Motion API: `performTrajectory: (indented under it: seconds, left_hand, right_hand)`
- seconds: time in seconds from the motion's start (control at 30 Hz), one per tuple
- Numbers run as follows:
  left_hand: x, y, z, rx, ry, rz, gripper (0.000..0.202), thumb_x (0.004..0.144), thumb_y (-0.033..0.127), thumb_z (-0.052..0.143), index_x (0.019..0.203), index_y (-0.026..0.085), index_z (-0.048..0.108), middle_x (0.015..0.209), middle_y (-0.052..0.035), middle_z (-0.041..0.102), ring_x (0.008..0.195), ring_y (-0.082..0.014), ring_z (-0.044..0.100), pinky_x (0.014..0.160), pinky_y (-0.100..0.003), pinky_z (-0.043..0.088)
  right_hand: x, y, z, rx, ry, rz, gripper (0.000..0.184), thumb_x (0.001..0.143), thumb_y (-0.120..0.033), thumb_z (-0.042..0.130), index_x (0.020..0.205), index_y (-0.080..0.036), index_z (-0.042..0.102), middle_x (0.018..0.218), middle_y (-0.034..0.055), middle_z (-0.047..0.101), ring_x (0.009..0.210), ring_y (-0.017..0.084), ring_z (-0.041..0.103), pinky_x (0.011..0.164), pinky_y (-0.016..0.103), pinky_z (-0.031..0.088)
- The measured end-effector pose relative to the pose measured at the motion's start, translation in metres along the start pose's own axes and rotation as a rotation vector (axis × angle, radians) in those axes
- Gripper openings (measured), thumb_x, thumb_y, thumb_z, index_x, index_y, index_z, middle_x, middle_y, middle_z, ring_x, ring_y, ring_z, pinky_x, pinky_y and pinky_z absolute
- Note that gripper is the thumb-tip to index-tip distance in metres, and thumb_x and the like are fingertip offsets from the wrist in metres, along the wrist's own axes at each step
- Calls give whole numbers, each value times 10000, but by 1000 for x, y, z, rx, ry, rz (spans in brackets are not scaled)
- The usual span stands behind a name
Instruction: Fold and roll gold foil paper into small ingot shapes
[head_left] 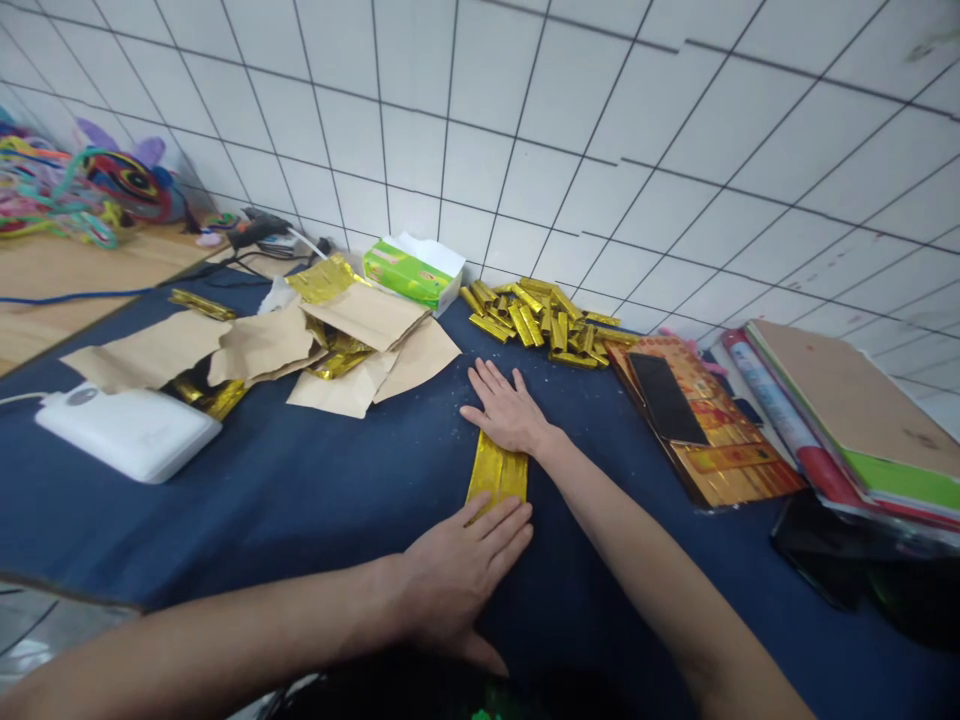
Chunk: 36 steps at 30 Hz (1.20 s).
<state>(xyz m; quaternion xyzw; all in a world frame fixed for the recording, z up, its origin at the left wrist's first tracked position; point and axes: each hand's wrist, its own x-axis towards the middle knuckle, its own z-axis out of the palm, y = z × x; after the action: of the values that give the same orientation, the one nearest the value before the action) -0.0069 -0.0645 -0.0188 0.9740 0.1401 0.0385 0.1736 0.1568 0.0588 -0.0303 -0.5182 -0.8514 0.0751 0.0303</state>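
On the dark blue cloth lies a flat strip of gold foil paper, its long side pointing away from me. My left hand rests across its near end, fingers stretched out and palm down. At the far end, my right hand lies flat with the fingers slightly spread, covering that edge of the strip. Both ends of the foil are hidden under the hands. Beyond my right hand sits a pile of folded gold foil pieces against the tiled wall.
Brown paper sheets with gold foil among them lie to the left, near a white power bank-like box. A green tissue pack stands by the wall. Rightward are orange printed packets, folders and a dark phone-like object.
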Motion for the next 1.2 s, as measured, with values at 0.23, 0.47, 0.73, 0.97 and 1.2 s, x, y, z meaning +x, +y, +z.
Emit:
performTrajectory:
  seconds: [0.23, 0.47, 0.73, 0.97, 1.2]
  left_hand:
    - [-1, 1, -3, -39, -15, -14, 953, 751, 673, 385, 1396, 11, 152, 1466, -209, 137, 1364, -297, 106, 1109, -437, 73]
    - [-1, 2, -4, -46, -13, -18, 979, 732, 691, 390, 1402, 22, 140, 1469, -203, 126, 1365, -295, 110, 1106, -442, 91]
    - [1, -1, 1, -67, -23, -6, 999, 717, 674, 435, 1398, 7, 137, 1459, -227, 148, 1363, -317, 93, 1104, -454, 77]
    - [1, 0, 4, -56, -13, -11, 980, 723, 654, 449, 1398, 12, 145, 1467, -220, 120, 1366, -314, 68, 1102, -452, 57]
    - [2, -2, 7, -17, -7, -1, 955, 741, 642, 419, 1398, 8, 140, 1470, -212, 109, 1365, -304, 101, 1100, -444, 101]
  right_hand:
    - [4, 8, 2, 19, 35, 13, 700, 877, -576, 167, 1418, -132, 169, 1482, 106, 192, 1367, 226, 142, 1070, 534, 137]
    - [20, 24, -3, 8, 232, 150, 643, 886, -517, 275, 1381, -105, 283, 1427, 164, 321, 1328, 267, 259, 1051, 537, 178]
    - [-24, -43, -20, 81, 135, -153, 659, 879, -552, 258, 1403, -153, 236, 1471, 128, 228, 1363, 246, 158, 1074, 524, 149]
    - [-24, -41, 3, 8, -1, -221, 717, 860, -599, 238, 1404, -131, 225, 1481, 143, 176, 1367, 265, 127, 1074, 531, 152]
    - [21, 1, 1, 39, 85, -23, 734, 856, -594, 258, 1408, -111, 211, 1485, 152, 155, 1367, 277, 118, 1065, 548, 131]
